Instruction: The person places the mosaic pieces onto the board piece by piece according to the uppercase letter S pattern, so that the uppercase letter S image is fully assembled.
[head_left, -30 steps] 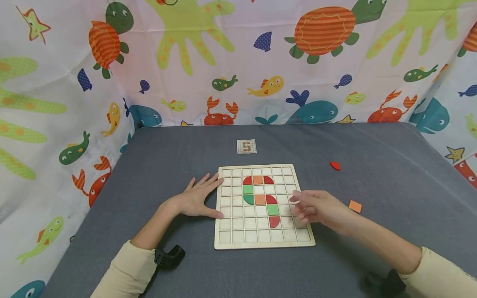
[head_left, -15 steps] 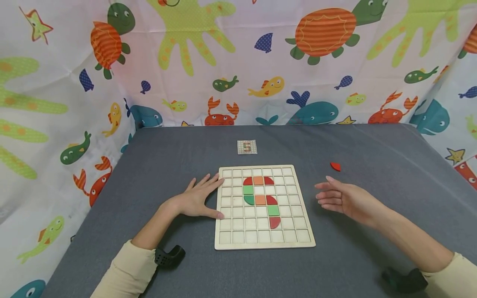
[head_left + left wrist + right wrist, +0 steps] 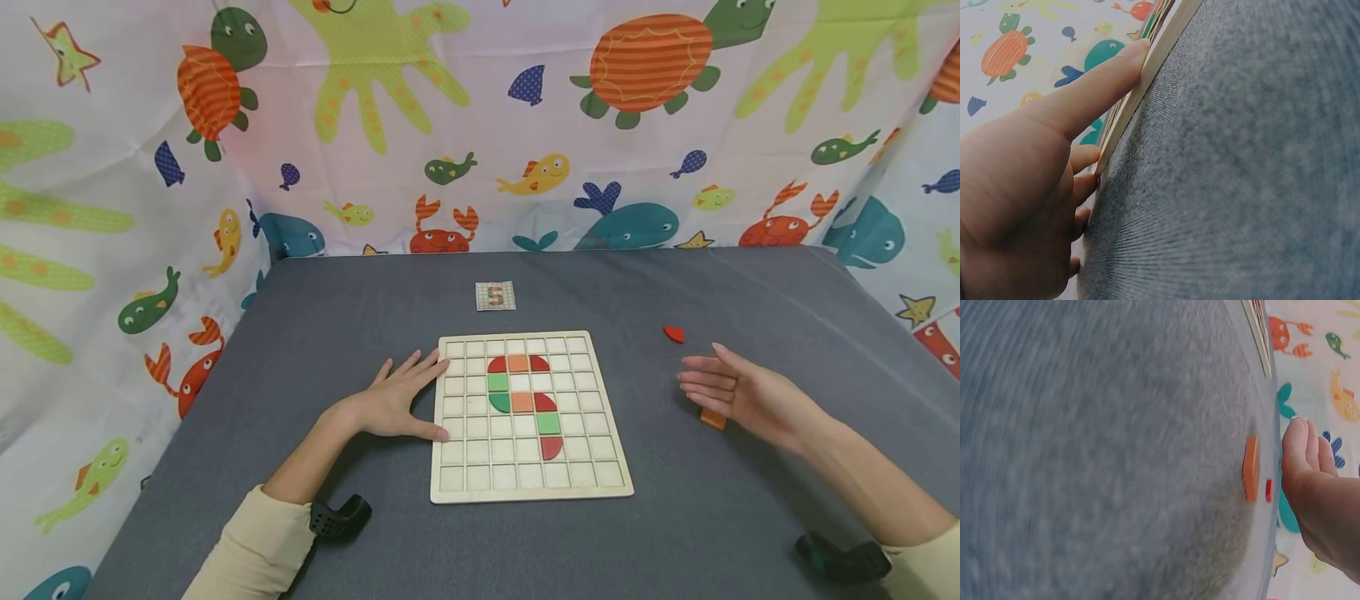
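Observation:
A pale wooden grid board [image 3: 480, 478] lies on the grey table, with several red, orange and green tiles set in its cells in an S-like shape. My left hand [image 3: 393, 398] rests at the board's left edge, fingers spread; in the left wrist view its thumb [image 3: 1113, 75] lies on the rim. My right hand [image 3: 750, 396] hovers over the table right of the board, fingers extended, holding nothing. Just under it lies an orange square tile [image 3: 713, 418], partly covered by the hand in the head view. A red quarter-circle tile [image 3: 674, 334] lies farther back.
Behind the board lies a small card [image 3: 495, 296] printed with a gridded, coloured S pattern. A white curtain [image 3: 480, 200] with sea animals borders the table's back and sides. Black wrist-worn devices [image 3: 341, 517] sit at both cuffs.
My right hand has moved from over the board's right edge rightward to above the orange square tile. The left hand stays at the board's edge.

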### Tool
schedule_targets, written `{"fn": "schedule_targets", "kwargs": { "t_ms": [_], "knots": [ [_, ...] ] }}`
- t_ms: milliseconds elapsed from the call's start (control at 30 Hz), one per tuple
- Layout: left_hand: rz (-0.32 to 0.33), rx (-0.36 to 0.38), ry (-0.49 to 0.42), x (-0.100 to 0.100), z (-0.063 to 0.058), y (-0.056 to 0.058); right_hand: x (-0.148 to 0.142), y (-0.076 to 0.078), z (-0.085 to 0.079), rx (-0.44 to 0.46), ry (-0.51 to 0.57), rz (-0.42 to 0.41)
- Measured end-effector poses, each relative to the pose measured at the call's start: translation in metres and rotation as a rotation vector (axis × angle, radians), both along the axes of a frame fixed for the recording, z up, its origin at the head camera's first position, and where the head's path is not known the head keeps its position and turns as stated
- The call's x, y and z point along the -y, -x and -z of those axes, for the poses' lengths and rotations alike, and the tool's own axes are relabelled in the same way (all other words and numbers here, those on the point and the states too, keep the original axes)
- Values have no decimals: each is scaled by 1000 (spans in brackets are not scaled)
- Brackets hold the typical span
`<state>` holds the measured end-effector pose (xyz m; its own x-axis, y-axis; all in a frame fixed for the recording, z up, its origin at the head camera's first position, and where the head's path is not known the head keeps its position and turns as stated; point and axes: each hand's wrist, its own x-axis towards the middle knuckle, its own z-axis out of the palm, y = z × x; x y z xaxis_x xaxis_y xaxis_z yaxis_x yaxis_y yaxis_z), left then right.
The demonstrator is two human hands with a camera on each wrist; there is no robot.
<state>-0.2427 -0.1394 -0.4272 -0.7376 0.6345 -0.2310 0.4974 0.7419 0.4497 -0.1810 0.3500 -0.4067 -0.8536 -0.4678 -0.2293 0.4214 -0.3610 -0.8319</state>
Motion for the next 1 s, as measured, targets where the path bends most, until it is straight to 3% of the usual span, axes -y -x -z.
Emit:
{"fn": "schedule_targets", "kwargs": {
  "t_ms": [300,633,833,1000],
  "knots": [
    [-3,-3,-2,-1,-2,-1,-16,1,3,32,7,14],
    [-3,-1,-1,-1,-2,-1,-27,-1,9,-73,-112,19],
    [4,-7,4,-1,1,1,-32,-6,15,-195,-377,24],
    [5,-2,-5,-1,-1,0,-27,-13,12,-372,-807,39]
  ]
}}
